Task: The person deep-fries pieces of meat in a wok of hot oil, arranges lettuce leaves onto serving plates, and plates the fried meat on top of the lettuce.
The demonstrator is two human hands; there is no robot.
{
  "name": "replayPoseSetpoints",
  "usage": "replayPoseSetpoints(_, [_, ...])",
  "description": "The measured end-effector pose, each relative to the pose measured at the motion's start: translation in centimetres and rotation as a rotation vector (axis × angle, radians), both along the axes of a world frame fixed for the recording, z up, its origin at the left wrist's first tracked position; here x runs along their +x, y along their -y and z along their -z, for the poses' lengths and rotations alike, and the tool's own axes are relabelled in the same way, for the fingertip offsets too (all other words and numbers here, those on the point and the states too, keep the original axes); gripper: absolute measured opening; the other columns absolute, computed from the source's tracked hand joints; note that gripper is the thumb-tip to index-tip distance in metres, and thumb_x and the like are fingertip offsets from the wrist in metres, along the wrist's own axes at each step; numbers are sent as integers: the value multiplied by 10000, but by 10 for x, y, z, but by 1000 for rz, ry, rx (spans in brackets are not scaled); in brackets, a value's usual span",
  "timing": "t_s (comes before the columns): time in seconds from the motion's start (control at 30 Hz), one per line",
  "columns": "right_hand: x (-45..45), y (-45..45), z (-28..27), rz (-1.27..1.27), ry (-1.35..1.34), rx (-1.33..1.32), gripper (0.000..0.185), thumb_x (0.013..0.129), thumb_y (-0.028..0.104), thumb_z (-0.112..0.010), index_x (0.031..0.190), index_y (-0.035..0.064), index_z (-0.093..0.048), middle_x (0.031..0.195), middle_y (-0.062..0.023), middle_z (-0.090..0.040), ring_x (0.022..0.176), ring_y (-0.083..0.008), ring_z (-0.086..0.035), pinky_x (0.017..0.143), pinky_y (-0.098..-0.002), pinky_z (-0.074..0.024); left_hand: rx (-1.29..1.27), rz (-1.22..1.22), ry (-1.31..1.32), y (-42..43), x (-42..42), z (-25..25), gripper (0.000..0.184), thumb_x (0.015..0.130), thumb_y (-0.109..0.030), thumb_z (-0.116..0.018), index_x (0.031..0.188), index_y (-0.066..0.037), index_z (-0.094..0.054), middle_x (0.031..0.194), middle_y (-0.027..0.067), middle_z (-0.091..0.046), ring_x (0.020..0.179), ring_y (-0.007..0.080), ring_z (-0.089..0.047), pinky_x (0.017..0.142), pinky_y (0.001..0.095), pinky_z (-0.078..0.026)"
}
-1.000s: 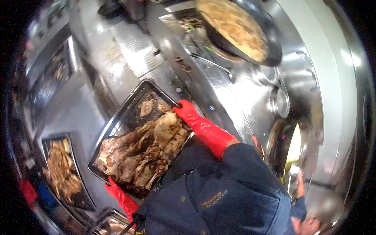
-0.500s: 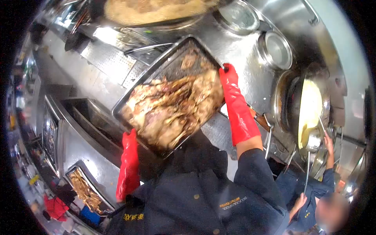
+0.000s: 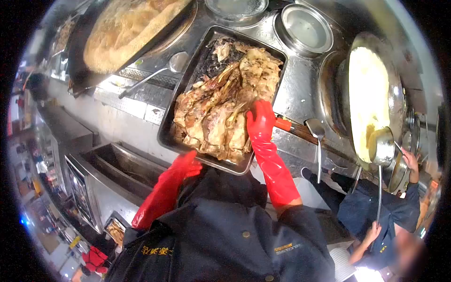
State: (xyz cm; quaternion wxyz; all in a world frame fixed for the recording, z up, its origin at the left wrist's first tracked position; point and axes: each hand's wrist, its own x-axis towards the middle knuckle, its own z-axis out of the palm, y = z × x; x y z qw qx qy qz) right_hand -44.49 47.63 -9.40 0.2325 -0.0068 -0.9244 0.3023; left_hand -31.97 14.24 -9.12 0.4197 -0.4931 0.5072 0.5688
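The tray [image 3: 206, 65] contains meat [image 3: 216, 122]; the curled right hand [image 3: 261, 116] contacts it, hold indeterminate. The left hand [image 3: 186, 164], partly open, is near the rim. A wok [image 3: 79, 61] contains frothy liquid [image 3: 129, 35].

Meat pieces [image 3: 216, 124] in a black tray [image 3: 167, 134] between red-gloved hands [image 3: 261, 120].

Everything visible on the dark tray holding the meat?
The dark tray, metal-looking, is rectangular with rounded corners and a raised rim. Browned meat covers most of it; the far-left part shows residue. It lies skewed over the steel worktop, underside hidden. Right hand is at its right side; left hand's contact is unclear.
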Motion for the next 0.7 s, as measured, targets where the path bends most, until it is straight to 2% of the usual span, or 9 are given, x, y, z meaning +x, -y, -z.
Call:
replayPoseSetpoints(0.07, [-7,-5,-5,8,86,-69,356,792,79,-708,1128,-26,-655,1117,-237,-670,1062,-440,-622,935,-515,-503,17,215,-18,24,-12,-1,438,944,-416,-704,1193,-66,-620,1045,177,-689,846,303,-715,751,451,-614])
replayPoseSetpoints(0.13, [-19,-8,-4,49,181,-161,331,818,105,-705,1125,-7,-659,1088,-220,-673,1041,-434,-625,916,-516,-506,-72,958,-220,21,-56,-76,420,966,-439,-655,1131,-53,-651,967,158,-717,841,278,-712,795,440,-591])
replayPoseSetpoints(0.2, [-27,-9,0,115,220,-122,312,852,127,-693,1143,17,-664,1092,-214,-678,1035,-431,-630,924,-504,-508,-372,1254,-324,28,-104,-89,276,949,-333,-664,1096,-103,-709,887,114,-749,864,243,-729,795,385,-581])
replayPoseSetpoints(0.23, [-28,-9,-4,147,216,-84,324,869,142,-690,1170,22,-668,1137,-218,-682,1067,-430,-632,952,-498,-506,-478,955,-606,27,-118,-99,255,959,-313,-659,1096,-107,-723,901,125,-750,864,252,-732,803,377,-576])
replayPoseSetpoints(0.33, [-20,11,-10,69,263,-333,352,902,184,-685,1222,38,-667,1214,-207,-679,1145,-411,-623,1018,-476,-486,-775,900,-1277,40,-177,-38,485,883,-224,-746,1302,-19,-613,1133,167,-727,1021,318,-718,877,393,-563])
replayPoseSetpoints(0.4, [-7,31,-14,-51,319,-423,349,928,219,-671,1233,48,-669,1234,-194,-681,1185,-390,-615,1056,-456,-468,-934,913,-1438,24,-214,-16,470,869,-196,-748,1291,-31,-625,1125,197,-722,1024,335,-715,888,400,-564])
replayPoseSetpoints(0.53, [16,57,-10,-3,432,-385,375,932,233,-669,1258,49,-657,1273,-203,-666,1205,-391,-612,1067,-450,-465,-767,827,-1469,-38,-269,-24,450,875,-179,-747,1284,-33,-629,1067,187,-730,983,303,-722,855,382,-571])
replayPoseSetpoints(0.6, [24,57,-14,-13,451,-417,390,928,239,-679,1268,49,-654,1294,-211,-659,1226,-389,-606,1080,-450,-459,-324,645,-1305,-73,-281,-3,443,885,-178,-743,1294,-49,-631,990,148,-738,925,256,-721,831,370,-571])
replayPoseSetpoints(0.7, [27,54,-27,23,542,-592,375,922,193,-698,1263,43,-654,1283,-214,-665,1202,-392,-622,1058,-428,-481,-111,859,-1109,-145,-281,33,555,878,-236,-759,1373,-55,-587,1066,131,-731,905,235,-721,822,366,-569])
